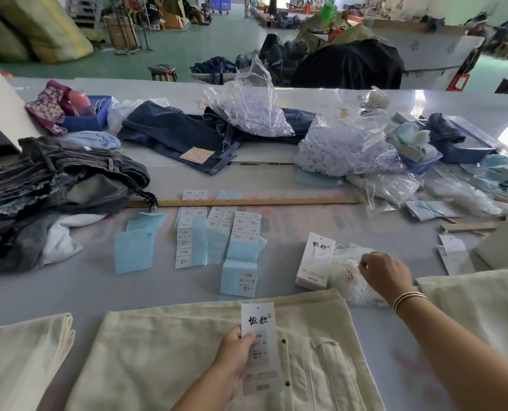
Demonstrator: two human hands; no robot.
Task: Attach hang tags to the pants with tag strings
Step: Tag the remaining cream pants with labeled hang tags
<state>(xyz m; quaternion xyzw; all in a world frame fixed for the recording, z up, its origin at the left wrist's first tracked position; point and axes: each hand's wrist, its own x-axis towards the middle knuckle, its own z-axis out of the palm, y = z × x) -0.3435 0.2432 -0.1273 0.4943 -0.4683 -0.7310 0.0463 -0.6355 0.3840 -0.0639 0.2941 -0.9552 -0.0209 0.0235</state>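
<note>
One hang tag (pixel 260 348) gripped by left hand (pixel 235 358); right hand (pixel 386 274) pinches tag strings (pixel 346 269)

The cream pants (pixel 217 360) lie flat on the table, waistband side to the right, dark buttons in a row down the fly. Over the pants, beside these buttons, stands one white hang tag (pixel 260 348) — long, narrow, with black characters on top and a small hole near its upper edge. Beyond the pants, to the right, a stack of the same hang tags (pixel 314 262) lies next to a clear bag (pixel 350 274), probably holding the white tag strings.
</note>
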